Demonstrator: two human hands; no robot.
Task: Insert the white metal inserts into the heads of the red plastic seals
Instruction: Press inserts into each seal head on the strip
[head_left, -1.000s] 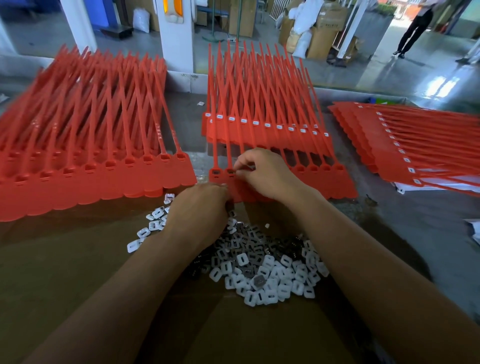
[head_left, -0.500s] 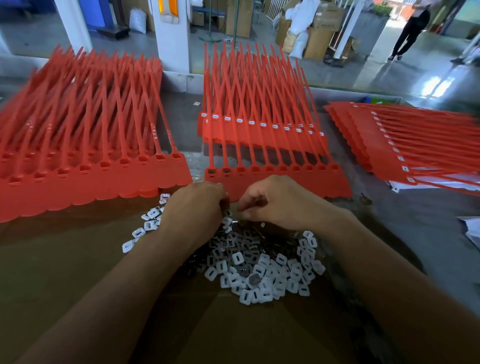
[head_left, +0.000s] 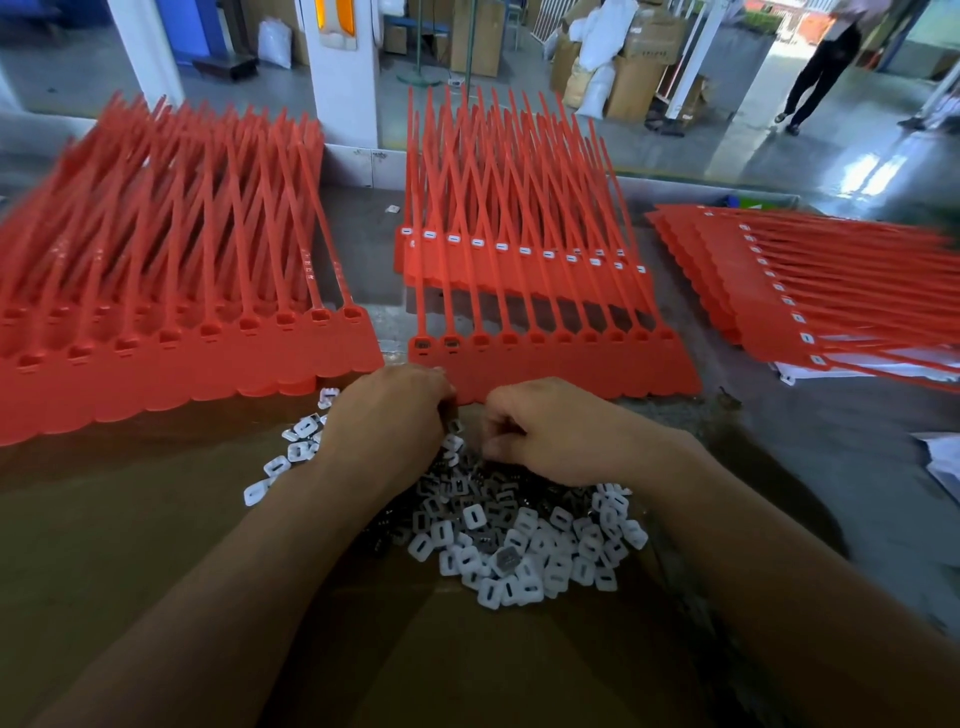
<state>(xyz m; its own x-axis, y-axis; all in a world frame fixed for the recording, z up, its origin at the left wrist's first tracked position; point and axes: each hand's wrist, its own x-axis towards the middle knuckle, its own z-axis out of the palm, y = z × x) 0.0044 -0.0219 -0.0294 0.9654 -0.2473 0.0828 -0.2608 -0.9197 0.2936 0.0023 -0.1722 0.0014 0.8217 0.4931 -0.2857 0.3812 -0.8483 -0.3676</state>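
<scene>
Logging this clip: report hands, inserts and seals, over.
Left hand and right hand curled over the white insert pile, grips hidden. Front red seal strip lies just beyond them. Nothing in the way.

Person's bare left hand (head_left: 387, 415) and bare right hand (head_left: 556, 431), backs and knuckles showing, fingertips mostly hidden underneath, bare left forearm (head_left: 249, 571) and bare right forearm (head_left: 753, 561), uncovered down to the lower edge, narrowing at the wrists
</scene>
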